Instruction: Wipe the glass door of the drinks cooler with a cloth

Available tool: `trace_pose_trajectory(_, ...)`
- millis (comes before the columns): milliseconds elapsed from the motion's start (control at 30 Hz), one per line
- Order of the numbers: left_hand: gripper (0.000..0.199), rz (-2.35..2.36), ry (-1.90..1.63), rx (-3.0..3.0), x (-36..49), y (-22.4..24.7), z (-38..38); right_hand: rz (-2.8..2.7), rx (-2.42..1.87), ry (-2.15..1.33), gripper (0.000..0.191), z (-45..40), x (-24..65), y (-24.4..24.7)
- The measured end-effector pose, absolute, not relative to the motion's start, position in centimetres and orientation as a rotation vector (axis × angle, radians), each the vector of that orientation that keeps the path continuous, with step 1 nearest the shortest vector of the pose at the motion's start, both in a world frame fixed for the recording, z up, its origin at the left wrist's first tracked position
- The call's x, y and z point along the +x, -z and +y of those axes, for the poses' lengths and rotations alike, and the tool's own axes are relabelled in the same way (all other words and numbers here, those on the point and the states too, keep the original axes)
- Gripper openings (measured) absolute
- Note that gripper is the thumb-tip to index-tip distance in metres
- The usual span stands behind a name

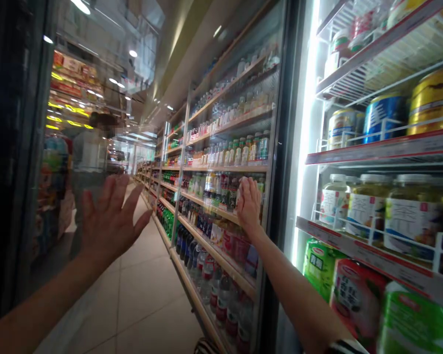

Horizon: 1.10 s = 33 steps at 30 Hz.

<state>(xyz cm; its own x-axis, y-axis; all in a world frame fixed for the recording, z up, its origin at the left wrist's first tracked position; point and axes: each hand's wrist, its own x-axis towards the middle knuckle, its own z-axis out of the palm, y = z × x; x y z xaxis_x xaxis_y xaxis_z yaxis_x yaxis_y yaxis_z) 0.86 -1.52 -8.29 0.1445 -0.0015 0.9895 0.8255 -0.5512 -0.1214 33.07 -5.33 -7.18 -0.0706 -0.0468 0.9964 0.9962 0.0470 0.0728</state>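
Observation:
A glass cooler door with dark frame edges stands swung open in front of me. My left hand is spread wide, palm forward, at the left part of the glass; it looks flat against it, holding nothing I can see. Nearer the door's right edge, my right hand lies along the pane with fingers stretched and close together. A pale patch shows beside those fingertips; whether it is a reflection or something thin under them is unclear.
To my right is the lit cooler, with cans, bottled tea and drink multipacks on wire shelves. Through or in the glass appear bottle shelves, a tiled floor and a person at the left.

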Motion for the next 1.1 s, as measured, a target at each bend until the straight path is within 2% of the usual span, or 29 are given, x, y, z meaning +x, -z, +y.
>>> trace_pose_trajectory(200,0.063,-0.805,1.494,-1.708,0.9,8.3,-1.6,-1.307,-0.962,1.258,0.042,-5.4,31.9,9.0)
trace_pose_trajectory(433,0.062,-0.787,1.495,-1.725,1.0,8.3,-1.7,-1.253,-1.045,1.227,0.048,-4.3,31.0,12.5)
trace_pose_trajectory(600,0.063,-0.803,1.484,-1.730,1.0,8.3,-2.0,-1.209,-1.098,1.101,0.046,-4.1,33.2,11.0)
trace_pose_trajectory(767,0.065,-0.816,1.449,-1.705,1.1,8.2,-2.1,-0.803,-1.121,0.954,0.050,-4.0,36.3,8.2)
trace_pose_trajectory(1000,0.062,-0.818,1.441,-1.699,1.1,8.3,-2.1,-1.240,-1.081,1.089,0.048,-4.2,31.6,11.3)
trace_pose_trajectory(1100,0.061,-0.820,1.433,-1.700,1.0,8.4,-2.0,-1.200,-1.063,1.061,0.047,-4.2,32.6,10.3)
